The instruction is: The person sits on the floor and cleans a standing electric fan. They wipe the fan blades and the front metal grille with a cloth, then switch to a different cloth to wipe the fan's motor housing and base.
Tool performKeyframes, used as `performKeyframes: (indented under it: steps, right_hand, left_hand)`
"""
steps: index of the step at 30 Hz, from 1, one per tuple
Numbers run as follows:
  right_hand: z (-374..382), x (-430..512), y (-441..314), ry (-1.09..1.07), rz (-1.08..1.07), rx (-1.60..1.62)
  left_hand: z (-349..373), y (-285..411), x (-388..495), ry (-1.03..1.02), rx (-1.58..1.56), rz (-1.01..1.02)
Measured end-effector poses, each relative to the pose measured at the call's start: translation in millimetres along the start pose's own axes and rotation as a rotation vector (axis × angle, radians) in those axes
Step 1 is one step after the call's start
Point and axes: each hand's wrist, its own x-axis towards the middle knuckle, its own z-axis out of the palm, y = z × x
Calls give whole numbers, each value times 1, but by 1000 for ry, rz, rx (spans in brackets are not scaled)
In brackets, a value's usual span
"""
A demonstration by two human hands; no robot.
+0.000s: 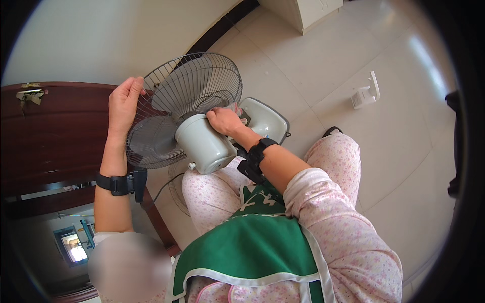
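An electric fan tilts in front of me, its pale grey motor housing (pixel 202 142) towards my lap. Dark wire bars of its guard (pixel 197 81) spread behind grey translucent blades (pixel 153 138). My left hand (pixel 127 100) grips the guard's outer rim on the left. With my right hand (pixel 226 120) I hold a pinkish cloth (pixel 238 108), mostly hidden by the fingers, against the back of the guard beside the housing. The fan's glossy pale base (pixel 271 121) lies just right of that hand.
A second round wire guard (pixel 176 189) rests on the floor, partly behind my leg. A black cord (pixel 165 187) runs beside it. On the tiles to the right stands a white plastic bottle (pixel 363 96). A dark red wooden door (pixel 57 132) is at left, a white cabinet (pixel 318 13) at the top.
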Motion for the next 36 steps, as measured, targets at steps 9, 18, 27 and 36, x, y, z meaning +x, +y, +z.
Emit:
performKeyframes:
  steps: [9, 18, 27, 36]
  right_hand:
    - [-19, -18, -33, 96, -67, 133]
    - [-4, -29, -8, 334, -187, -135]
    - [-14, -19, -22, 105, 62, 248]
    - [5, -75, -104, 82, -662, -6]
  left_hand:
    - [-4, -4, -3, -24, 24, -58]
    - [-1, -6, -1, -14, 15, -9]
    - [-3, -4, 1, -60, -34, -26]
    - [3, 5, 2, -37, 19, 12]
